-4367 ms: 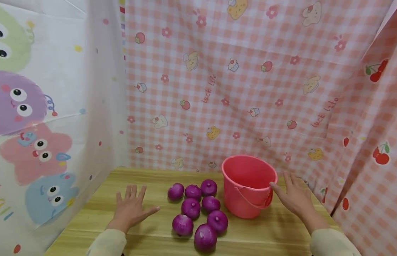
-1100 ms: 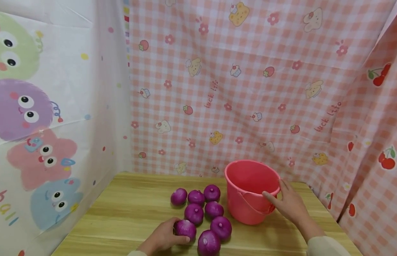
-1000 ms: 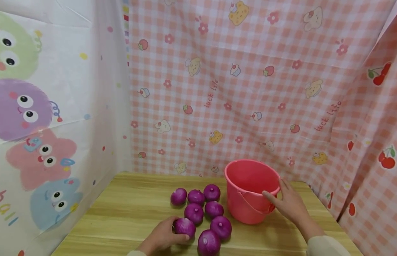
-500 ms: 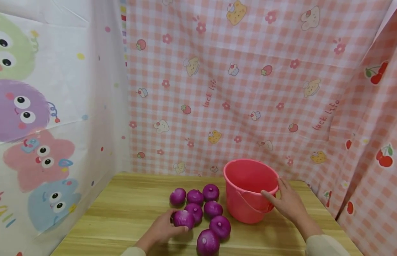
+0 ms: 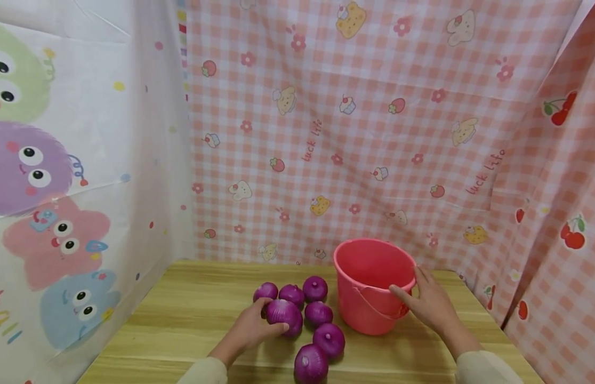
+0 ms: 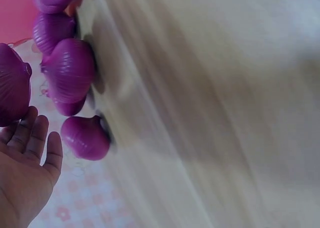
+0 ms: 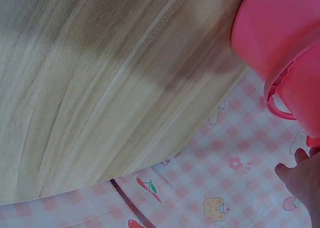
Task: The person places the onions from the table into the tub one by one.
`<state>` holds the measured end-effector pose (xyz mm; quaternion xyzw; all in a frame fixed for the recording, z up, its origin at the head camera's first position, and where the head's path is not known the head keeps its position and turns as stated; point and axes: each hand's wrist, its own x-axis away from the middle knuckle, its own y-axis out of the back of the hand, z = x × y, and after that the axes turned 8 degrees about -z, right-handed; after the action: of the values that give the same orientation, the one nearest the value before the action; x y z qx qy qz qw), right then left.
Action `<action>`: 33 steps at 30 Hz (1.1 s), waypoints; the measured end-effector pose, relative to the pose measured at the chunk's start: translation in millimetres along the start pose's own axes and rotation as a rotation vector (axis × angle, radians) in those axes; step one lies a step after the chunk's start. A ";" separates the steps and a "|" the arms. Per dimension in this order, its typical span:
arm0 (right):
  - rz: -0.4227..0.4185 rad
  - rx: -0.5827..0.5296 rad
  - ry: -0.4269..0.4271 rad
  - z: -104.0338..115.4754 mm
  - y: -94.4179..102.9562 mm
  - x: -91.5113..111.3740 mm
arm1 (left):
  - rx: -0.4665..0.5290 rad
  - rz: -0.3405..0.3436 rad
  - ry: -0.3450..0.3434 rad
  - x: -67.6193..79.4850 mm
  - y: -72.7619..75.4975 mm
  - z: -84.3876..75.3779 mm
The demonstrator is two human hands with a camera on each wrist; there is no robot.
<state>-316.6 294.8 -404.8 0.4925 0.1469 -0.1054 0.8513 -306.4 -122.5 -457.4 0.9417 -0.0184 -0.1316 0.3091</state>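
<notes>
My left hand (image 5: pixel 253 326) grips a purple-red onion (image 5: pixel 280 312) from its left side, thumb across its near face. In the left wrist view this onion (image 6: pixel 12 85) sits at the fingertips, at the frame's left edge. It overlaps another onion behind it in the head view. On the right, my right hand (image 5: pixel 434 301) holds the pink bucket (image 5: pixel 364 309) at its right rim, thumb toward the near side and fingers farther back. The right wrist view catches only part of that hand (image 7: pixel 302 175) below the bucket wall (image 7: pixel 270 22). The bucket's visible inside shows no onion.
Several more onions lie in a loose cluster left of the bucket, the nearest onion (image 5: pixel 311 364) by the front of the wooden table (image 5: pixel 173 314). A pink handle (image 5: pixel 376 308) hangs down the bucket's near side. Checked cloth (image 5: pixel 307 133) hangs behind.
From lying spread on the table, my left hand has gone to the front-left onion, taken hold and lifted it up and rightward. The right hand has moved onto the bucket's rim.
</notes>
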 end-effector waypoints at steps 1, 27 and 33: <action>0.001 -0.001 -0.002 0.4 0.0 -0.1 | -0.004 -0.002 0.001 -2.0 -0.1 -1.7; 0.022 0.003 -0.027 1.5 -0.1 0.3 | 0.070 -0.037 0.015 -58.4 -14.7 -80.4; 0.024 0.000 -0.027 0.2 -0.6 -0.3 | 0.046 -0.057 -0.067 -72.9 -23.3 -99.9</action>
<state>-317.0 294.3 -405.1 0.4929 0.1293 -0.1021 0.8543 -351.9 -37.6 -376.5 0.9437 -0.0051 -0.1715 0.2828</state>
